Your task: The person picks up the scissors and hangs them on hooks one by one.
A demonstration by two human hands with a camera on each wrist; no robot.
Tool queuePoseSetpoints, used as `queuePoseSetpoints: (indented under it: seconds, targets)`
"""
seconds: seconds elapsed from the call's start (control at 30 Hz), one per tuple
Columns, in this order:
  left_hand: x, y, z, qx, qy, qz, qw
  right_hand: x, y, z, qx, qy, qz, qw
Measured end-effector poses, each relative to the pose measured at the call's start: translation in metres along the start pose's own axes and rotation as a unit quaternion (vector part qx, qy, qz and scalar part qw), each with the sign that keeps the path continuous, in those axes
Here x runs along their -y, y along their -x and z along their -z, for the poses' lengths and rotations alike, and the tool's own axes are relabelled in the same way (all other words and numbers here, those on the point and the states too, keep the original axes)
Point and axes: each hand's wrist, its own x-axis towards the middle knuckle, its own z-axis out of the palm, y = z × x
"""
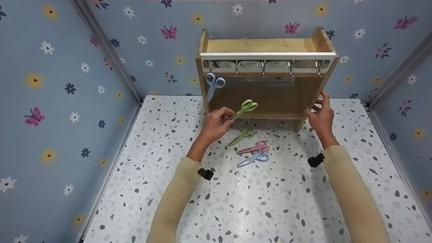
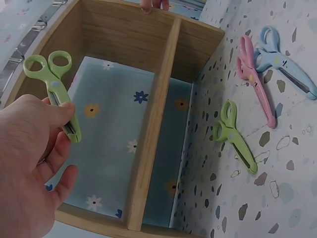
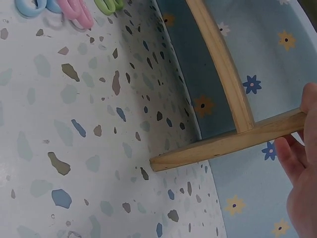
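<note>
Just above and a little left of the left hand, blue scissors point(image 1: 212, 88) hang from the leftmost hook of the wooden rack point(image 1: 263, 45), blades down; where the ring meets the metal is hard to make out. The left hand point(image 1: 215, 125) is before the rack's front, thumb and forefinger pinched together on the blades of green scissors point(image 2: 54, 84), whose handle rings rise beyond the fingers to the right. The fingers cover the blade tip in the head view, though the left wrist view shows it poking past the thumb; the other fingers curve loosely below, and that view's left edge cuts off part of the hand.

Between the hands, nearer the left, three pairs lie on the table point(image 1: 270, 202): a second green pair point(image 2: 231, 135), then the pink scissors point(image 2: 256, 82) and the pale blue pair point(image 2: 285, 63), which touch. The right wrist view's top edge crops all three.

Farthest right, the right hand point(image 1: 322, 116) grips the front edge of the rack's side panel point(image 3: 223, 144); some fingers are hidden behind it, and the right wrist view's edge cuts off much of the hand.
</note>
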Motion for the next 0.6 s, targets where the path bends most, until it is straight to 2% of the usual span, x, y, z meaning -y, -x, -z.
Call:
queuePoseSetpoints:
  seconds: [0.13,0.6]
  targets:
    - [-0.0019,-0.0021,0.0015,-0.005,0.008,0.009,0.9999,0.0008,0.0006,0.0007,0.001,0.002,0.001,1.000]
    - [-0.0048,-0.0083,0.0102,-0.040,0.056,0.006,0.9976,0.0020,0.0008,0.0013,0.000,0.009,0.000,1.000]
